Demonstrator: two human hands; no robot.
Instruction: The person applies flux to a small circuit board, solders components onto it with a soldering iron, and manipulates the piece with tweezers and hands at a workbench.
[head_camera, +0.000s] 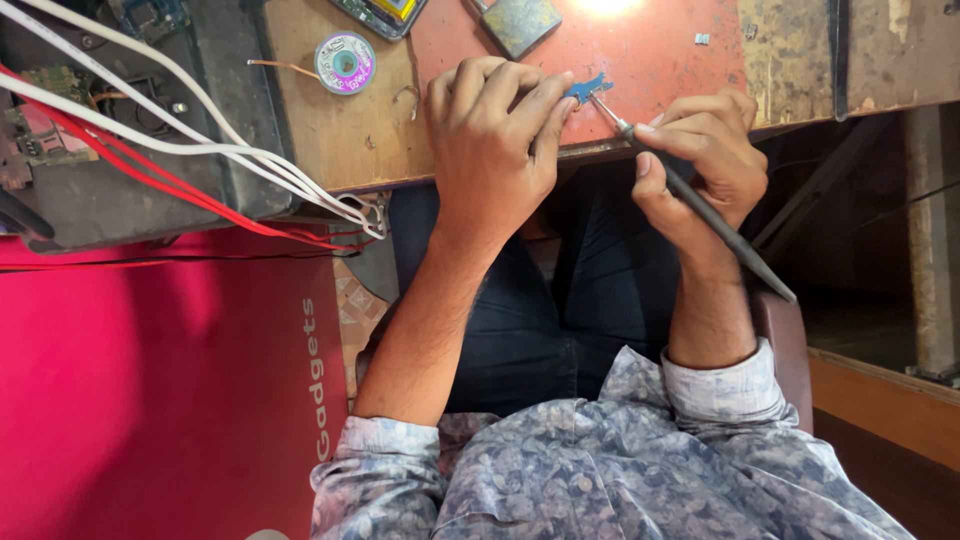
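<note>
My left hand (495, 130) pinches a small blue circuit part (588, 88) between thumb and fingers, just above the near edge of the wooden workbench (330, 140). In my right hand (705, 160) I grip a thin dark tool (700, 205) like a pen. Its metal tip touches the blue part from the right. The tool's handle runs back past my wrist toward the lower right.
A round spool of wire (345, 62) lies on the bench to the left. White and red cables (200, 150) cross a dark device (120, 120) at the left. A dark square pad (522, 22) sits on a reddish mat (640, 50). A pink surface (150, 390) fills the lower left.
</note>
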